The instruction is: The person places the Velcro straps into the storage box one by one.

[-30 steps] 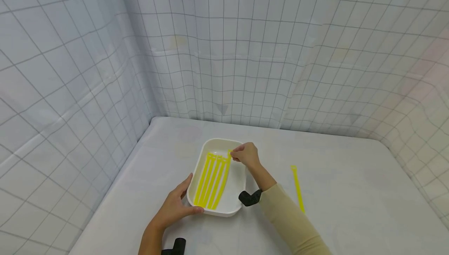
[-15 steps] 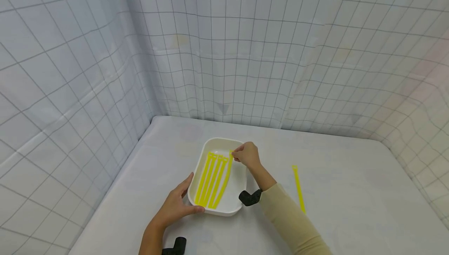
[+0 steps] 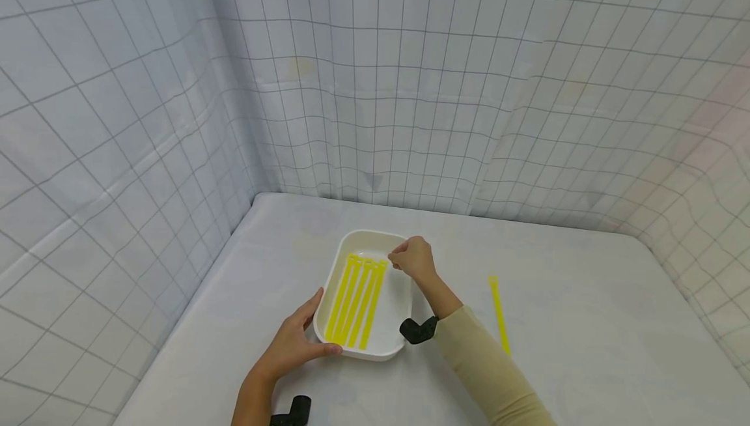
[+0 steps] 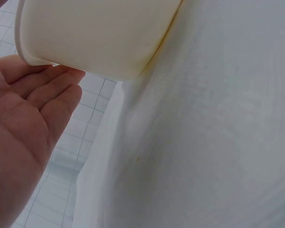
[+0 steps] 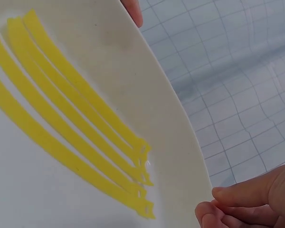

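Observation:
A white rectangular tray point(image 3: 395, 312) sits on the table, with several flat yellow strips point(image 5: 76, 118) side by side in it. Each strip has a notched, slotted end toward the far side. My left hand point(image 3: 295, 342) holds the tray's near left corner, thumb on the near rim and fingers along the left side; in the left wrist view its fingers lie under the rim. At the far right corner is my right hand point(image 3: 415, 260), thumb and fingertips close together right at the rim in the right wrist view, with no strip between them.
Another yellow strip point(image 3: 499, 315) lies on the white table right of the tray, its near end beside the right sleeve point(image 3: 483, 361). White gridded curtains point(image 3: 375, 87) enclose the table at the back and both sides.
My right hand has let go of the rightmost strip, whose raised far end has dropped flat beside the others. The tray and left hand have hardly moved.

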A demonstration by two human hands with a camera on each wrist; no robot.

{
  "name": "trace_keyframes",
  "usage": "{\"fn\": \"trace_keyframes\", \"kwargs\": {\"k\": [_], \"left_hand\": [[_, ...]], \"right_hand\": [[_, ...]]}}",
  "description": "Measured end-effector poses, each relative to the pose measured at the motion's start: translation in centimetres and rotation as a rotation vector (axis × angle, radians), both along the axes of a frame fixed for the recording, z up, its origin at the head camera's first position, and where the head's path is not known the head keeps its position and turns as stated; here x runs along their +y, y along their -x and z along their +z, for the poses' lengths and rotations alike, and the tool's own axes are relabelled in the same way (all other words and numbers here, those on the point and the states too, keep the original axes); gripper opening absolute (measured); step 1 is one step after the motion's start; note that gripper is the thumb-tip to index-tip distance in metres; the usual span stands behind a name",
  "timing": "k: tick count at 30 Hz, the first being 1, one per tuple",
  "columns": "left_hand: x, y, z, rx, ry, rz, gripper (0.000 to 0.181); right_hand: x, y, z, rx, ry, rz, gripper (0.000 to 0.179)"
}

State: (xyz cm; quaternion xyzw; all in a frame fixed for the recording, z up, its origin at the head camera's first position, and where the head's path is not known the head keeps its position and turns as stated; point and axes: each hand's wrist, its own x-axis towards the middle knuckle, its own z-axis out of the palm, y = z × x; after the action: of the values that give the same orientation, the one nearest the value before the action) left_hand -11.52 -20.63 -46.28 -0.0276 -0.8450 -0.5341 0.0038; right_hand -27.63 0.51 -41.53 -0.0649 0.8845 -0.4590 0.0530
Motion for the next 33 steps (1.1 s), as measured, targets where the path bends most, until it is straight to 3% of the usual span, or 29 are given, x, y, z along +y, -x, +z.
{"fn": "trace_keyframes", "kwargs": {"k": [13,19,24,33], "left_hand": [[0.0,0.0,-0.3,-0.036,0.042,0.032,0.112],[0.2,0.0,-0.3,-0.03,0.028,0.01,0.109],[0.3,-0.2,0.0,-0.024,0.011,0.011,0.108],[0.1,0.0,0.0,-0.01,0.023,0.006,0.108]], "right_hand": [[1.7,-0.3,-0.8,-0.015,0.236,0.112,0.016],[4.3,-0.2,-1.2,0.035,0.311,0.075,0.019],[6.5,0.2,-1.7,0.058,0.309,0.059,0.021],[8.5,0.4,-2.2,0.027,0.273,0.026,0.024]]}}
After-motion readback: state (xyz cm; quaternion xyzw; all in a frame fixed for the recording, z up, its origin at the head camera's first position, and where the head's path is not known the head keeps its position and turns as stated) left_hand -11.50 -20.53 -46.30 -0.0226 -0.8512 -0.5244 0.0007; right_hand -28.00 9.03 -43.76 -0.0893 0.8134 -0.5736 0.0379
